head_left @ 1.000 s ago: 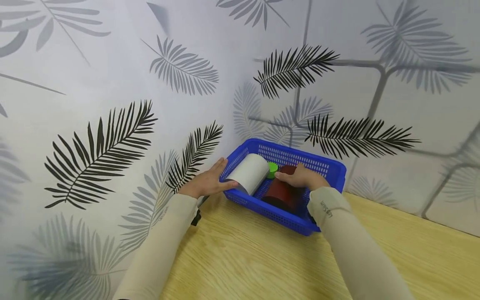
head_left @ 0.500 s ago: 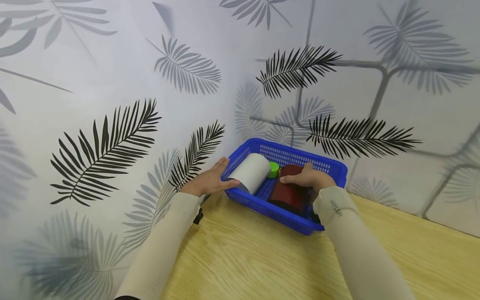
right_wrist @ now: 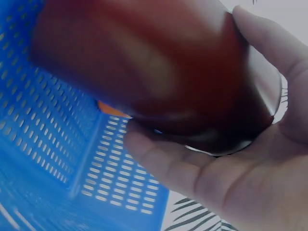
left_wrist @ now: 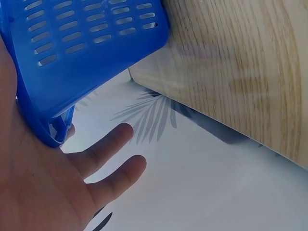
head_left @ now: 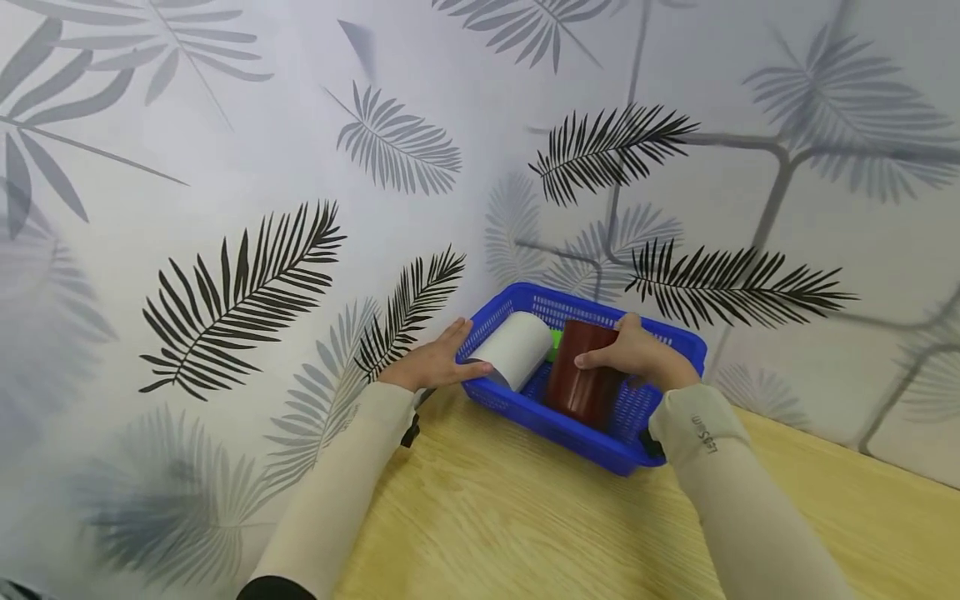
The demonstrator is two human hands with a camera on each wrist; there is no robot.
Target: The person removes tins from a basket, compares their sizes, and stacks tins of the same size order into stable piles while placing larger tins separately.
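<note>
Two bare hands are working at a blue basket (head_left: 600, 446) that is sitting on a wooden table (head_left: 525, 533) at the foot of a leaf-patterned wall (head_left: 240, 208). At the basket's 9 o'clock end the left hand (head_left: 431, 362) is lying with fingers straight and spread against the outer wall, its palm pressing the perforated plastic in the left wrist view (left_wrist: 91, 53). At 3 o'clock the right hand (head_left: 637, 354) is curling round a dark red cylinder (head_left: 581, 375), thumb on one side and fingers on the other, so that the glossy body is sitting across the palm in the right wrist view (right_wrist: 144, 72) with one rimmed end showing toward the heel of the hand. The cylinder is standing nearly upright inside the basket, tilting a little, its lower end close to the mesh floor; whether it is resting there cannot be told. Beside it, toward 9 o'clock, a white cylinder (head_left: 517, 350) is lying on its side, and a small green object (head_left: 556, 338) is peeking out between the two. Judging by its sheen and firm outline, the red cylinder is looking rigid and smooth, probably slippery, so a wrap round its middle is seeming the safest hold.
</note>
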